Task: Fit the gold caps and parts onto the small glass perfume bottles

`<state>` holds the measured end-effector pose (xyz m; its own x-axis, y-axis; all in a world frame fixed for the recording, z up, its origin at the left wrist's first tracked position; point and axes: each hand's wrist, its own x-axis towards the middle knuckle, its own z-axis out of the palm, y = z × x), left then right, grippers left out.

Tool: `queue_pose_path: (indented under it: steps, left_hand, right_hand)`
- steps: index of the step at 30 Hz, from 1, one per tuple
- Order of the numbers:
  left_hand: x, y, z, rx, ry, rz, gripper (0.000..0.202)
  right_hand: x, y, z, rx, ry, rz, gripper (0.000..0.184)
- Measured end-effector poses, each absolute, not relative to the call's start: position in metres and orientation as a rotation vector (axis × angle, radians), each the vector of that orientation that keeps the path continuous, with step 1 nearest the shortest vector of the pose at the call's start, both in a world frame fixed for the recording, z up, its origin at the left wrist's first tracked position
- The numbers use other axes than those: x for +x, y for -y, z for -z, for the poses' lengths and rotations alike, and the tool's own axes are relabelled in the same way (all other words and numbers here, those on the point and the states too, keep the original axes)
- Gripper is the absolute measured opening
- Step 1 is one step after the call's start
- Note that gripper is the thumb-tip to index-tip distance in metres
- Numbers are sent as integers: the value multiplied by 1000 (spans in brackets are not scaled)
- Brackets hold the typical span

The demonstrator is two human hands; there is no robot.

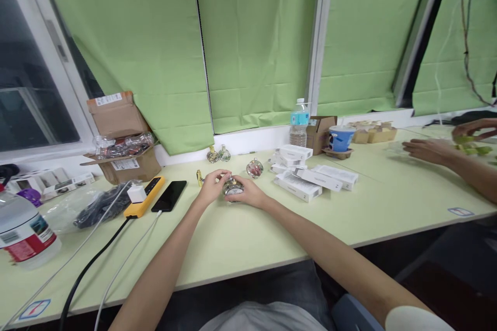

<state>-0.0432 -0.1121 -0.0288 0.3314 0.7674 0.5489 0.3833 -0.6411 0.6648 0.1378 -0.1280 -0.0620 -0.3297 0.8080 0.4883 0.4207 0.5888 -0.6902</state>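
My right hand (250, 193) is wrapped round the body of a small round glass bottle (233, 190), low over the table. At the bottle's top, the fingers of my left hand (212, 185) are closed together; whether they grip a separate small part there is hidden. A gold-coloured piece (199, 178) stands just left of my left hand. To the right of my hands sits another round glass bottle (254, 168) with something reddish in it. Two more small bottles, one amber-toned (212, 154) and one greenish (224, 153), stand by the wall.
White flat boxes (298, 186) lie piled at right, near a water bottle (298, 123) and a blue cup (341, 139). On the left are a phone (169, 196), a yellow power strip (145, 197), cables, an open carton (132, 168) and a large jug (25, 232). Another person's hands (430, 151) work far right.
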Motion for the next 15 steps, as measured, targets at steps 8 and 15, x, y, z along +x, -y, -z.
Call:
queue_pose_path:
  steps: [8,15]
  left_hand:
    - [-42,110,33,2186,-1028,-1281,24]
    - [-35,109,35,2113,-1068,-1403,23]
  right_hand:
    - [138,127,63,-1011,1961,-572,68]
    - [138,126,64,-995,1965,-563,70]
